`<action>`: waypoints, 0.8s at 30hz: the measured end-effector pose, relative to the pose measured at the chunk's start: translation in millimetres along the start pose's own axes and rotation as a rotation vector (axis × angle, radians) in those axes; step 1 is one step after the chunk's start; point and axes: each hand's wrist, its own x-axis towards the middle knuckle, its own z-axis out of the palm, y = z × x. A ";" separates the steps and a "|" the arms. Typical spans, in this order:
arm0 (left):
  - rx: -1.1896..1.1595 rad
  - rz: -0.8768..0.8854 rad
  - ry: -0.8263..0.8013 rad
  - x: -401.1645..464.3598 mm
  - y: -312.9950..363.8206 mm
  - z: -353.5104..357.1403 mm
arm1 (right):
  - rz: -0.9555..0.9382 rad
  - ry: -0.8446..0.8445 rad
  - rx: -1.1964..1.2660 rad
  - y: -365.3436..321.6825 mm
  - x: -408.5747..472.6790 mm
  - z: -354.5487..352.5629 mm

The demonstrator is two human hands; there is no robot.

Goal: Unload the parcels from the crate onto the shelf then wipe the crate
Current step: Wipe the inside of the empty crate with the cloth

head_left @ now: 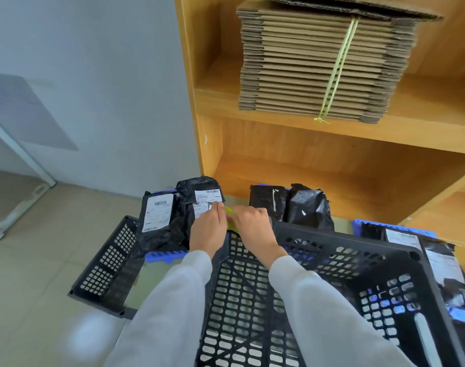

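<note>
A black perforated plastic crate (332, 260) fills the lower middle of the view, with no parcels visible inside it. Both my hands meet over its far rim. My left hand (208, 230) and my right hand (252, 226) pinch a small yellow-green cloth (230, 211) between them; most of the cloth is hidden. Black parcels with white labels (157, 215) (204, 200) stand just beyond the crate at the left. Two more black parcels (267, 201) (309, 206) stand to the right of my hands, at the foot of the wooden shelf (332, 168).
A bundle of flattened cardboard boxes (324, 64) tied with yellow string lies on the upper shelf board. A second black crate (107, 263) sits on the floor at the left. More labelled black parcels (437, 260) lie on blue plastic at the right. A white frame (19, 152) leans at far left.
</note>
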 end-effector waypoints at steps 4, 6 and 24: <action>-0.127 -0.019 0.006 -0.3 2.7 -4.8 | 0.039 -0.060 0.102 -5.9 6.8 -3.2; -0.096 0.006 -0.005 1.5 0.2 -1.9 | 0.029 -0.092 0.250 -2.9 4.8 -9.8; 0.117 0.749 -0.324 23.0 16.6 -19.7 | 0.240 -0.148 0.299 90.8 -68.4 -65.5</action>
